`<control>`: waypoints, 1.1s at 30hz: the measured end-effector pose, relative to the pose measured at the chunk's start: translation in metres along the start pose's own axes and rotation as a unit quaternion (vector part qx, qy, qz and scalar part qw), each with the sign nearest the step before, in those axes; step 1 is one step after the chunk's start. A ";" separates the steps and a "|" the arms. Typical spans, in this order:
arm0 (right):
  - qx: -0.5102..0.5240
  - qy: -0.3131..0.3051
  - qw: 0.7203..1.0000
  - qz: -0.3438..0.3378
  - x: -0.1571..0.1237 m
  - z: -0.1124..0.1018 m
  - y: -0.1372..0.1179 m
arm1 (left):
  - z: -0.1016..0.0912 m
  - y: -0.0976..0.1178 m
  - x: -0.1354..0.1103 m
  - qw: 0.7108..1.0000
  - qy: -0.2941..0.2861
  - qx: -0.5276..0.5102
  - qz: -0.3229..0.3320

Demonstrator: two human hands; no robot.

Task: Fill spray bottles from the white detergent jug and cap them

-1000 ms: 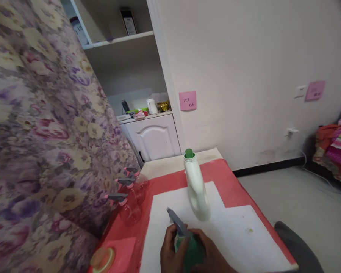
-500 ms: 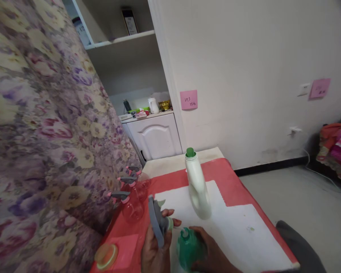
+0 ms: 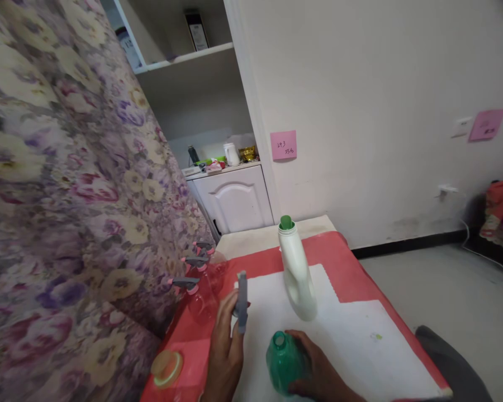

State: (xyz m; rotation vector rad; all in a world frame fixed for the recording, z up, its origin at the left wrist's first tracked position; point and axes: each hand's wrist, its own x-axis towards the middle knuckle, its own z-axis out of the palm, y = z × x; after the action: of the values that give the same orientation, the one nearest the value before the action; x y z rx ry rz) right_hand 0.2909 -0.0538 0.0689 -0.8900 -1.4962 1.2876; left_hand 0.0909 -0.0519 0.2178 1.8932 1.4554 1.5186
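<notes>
We make out handwriting, too small to read surely, on a pink wall note [image 3: 283, 146]. The left hand [image 3: 227, 340] grips a grey spray head [image 3: 242, 304]; the right hand [image 3: 317, 368] curls around an open-necked green bottle [image 3: 281, 365] above white paper [image 3: 347, 340].

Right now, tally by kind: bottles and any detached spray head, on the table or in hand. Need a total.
See-through spray bottles with heads on: 3
Green bottle, open, in the right hand: 1
Pale handled bottle, standing: 1
Grey spray head, in the left hand: 1
Total: 6
</notes>
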 end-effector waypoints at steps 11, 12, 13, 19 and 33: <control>-0.024 0.000 0.999 0.033 0.001 0.001 0.003 | 0.035 -0.133 -0.024 0.938 -0.155 0.305 0.059; -0.022 -0.001 0.999 0.035 0.001 0.001 0.002 | 0.035 -0.136 -0.026 0.934 -0.160 0.315 0.058; -0.020 -0.002 0.999 0.041 0.000 0.001 0.001 | 0.036 -0.139 -0.028 0.930 -0.163 0.325 0.058; -0.029 -0.006 0.998 0.060 0.000 0.001 -0.006 | 0.030 -0.157 -0.041 0.911 -0.146 0.383 0.035; -0.019 0.047 0.997 0.053 0.009 0.008 -0.009 | 0.025 -0.171 -0.054 0.883 -0.101 0.458 0.007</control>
State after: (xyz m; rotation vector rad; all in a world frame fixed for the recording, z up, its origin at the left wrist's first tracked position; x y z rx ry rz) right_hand 0.2811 -0.0493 0.0797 -1.0539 -1.4206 1.2788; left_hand 0.0294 -0.0139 0.0515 2.4205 2.2844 0.5772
